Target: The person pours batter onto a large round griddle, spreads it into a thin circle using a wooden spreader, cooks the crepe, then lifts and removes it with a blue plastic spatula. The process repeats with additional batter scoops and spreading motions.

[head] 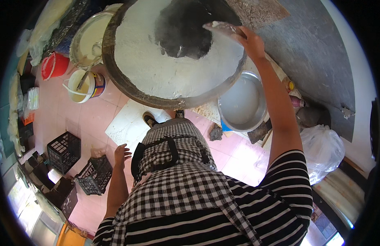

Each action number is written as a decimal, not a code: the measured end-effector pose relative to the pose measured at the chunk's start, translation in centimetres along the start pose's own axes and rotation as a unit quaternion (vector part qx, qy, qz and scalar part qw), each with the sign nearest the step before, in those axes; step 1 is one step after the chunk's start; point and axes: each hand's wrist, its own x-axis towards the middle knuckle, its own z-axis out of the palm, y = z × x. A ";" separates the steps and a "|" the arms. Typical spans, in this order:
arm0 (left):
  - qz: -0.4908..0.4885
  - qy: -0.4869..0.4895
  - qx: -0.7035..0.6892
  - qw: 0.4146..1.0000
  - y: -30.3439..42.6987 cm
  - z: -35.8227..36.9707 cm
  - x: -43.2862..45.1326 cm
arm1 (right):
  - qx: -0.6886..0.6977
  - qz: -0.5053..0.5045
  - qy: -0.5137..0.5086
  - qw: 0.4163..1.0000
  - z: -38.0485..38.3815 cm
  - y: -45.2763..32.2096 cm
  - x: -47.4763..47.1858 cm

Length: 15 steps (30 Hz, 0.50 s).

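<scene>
My right hand (250,41) grips a flat spreader (222,27) whose edge is flecked with white paste. It is over the right side of a large round griddle (185,27). A pale batter layer (168,80) coats most of the griddle in a ring around a dark bare middle, and haze hangs over it. Whether the spreader touches the surface I cannot tell. My left hand (120,155) hangs low beside my checked apron (177,184), fingers apart and holding nothing.
Left of the griddle stand a wide basin of batter (91,38), a red bucket (56,66) and a white bucket (80,86). A metal basin (242,103) of cloudy liquid sits at the right. Black plastic crates (64,152) rest on the tiled floor.
</scene>
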 end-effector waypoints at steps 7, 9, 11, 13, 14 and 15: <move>-0.001 0.011 -0.042 0.999 -0.8 0.9 0.1 | 0.064 0.016 -0.096 0.993 -1.7 0.8 -1.5; -0.011 0.010 -0.042 0.999 -0.7 1.4 -0.6 | 0.061 0.028 -0.117 0.991 -1.9 1.5 -0.9; -0.004 0.020 -0.033 0.999 -1.1 1.7 -0.6 | 0.063 0.033 -0.111 0.991 -1.4 2.4 1.3; -0.005 0.020 -0.042 0.999 -1.6 1.8 -0.7 | 0.030 0.046 -0.111 0.992 -1.2 0.6 4.6; -0.001 0.020 -0.039 0.999 -1.7 1.8 -0.8 | 0.013 0.052 -0.111 0.992 -1.0 0.2 5.9; -0.003 0.020 -0.045 0.999 -1.6 2.0 -1.0 | 0.011 0.012 -0.087 0.996 -0.2 1.2 6.9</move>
